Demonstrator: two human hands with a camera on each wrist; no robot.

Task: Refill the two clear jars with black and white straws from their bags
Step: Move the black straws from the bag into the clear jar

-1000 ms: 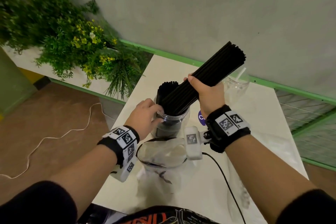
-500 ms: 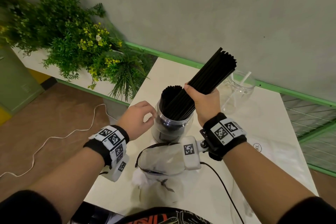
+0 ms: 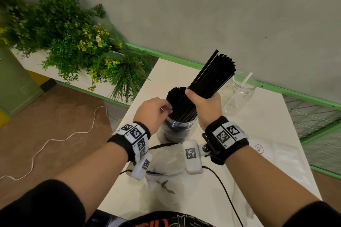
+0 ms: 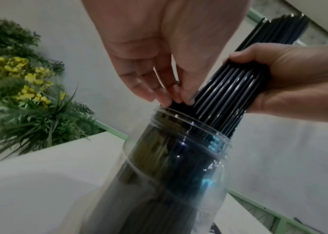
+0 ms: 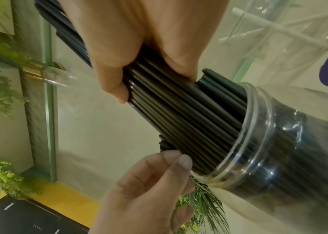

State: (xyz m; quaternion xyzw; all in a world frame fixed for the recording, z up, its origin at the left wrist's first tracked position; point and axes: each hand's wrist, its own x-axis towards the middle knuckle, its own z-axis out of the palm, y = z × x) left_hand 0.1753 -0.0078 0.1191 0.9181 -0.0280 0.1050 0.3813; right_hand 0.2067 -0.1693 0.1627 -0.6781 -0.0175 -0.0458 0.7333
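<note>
A clear jar (image 3: 177, 131) (image 4: 175, 158) (image 5: 279, 142) stands mid-table, packed with black straws. My right hand (image 3: 204, 103) (image 5: 139, 55) grips a thick bundle of black straws (image 3: 212, 79) (image 4: 229, 98) that leans to the right, its lower ends inside the jar mouth. My left hand (image 3: 156, 108) (image 4: 169, 95) is at the jar's left rim, with its fingertips touching the straws that stand inside. A second clear jar (image 3: 239, 94) stands behind to the right and holds a white straw (image 3: 246, 79).
A crumpled empty plastic bag (image 3: 166, 158) lies in front of the jar, under my wrists. Another flat clear bag (image 3: 276, 153) marked XL lies at the right. Green plants (image 3: 73, 46) fill a planter left of the table. A white cable (image 3: 64, 138) runs over the floor.
The bundle has tipped more upright and sunk deeper into the jar. My left hand rose from the jar's side to the straws at its rim.
</note>
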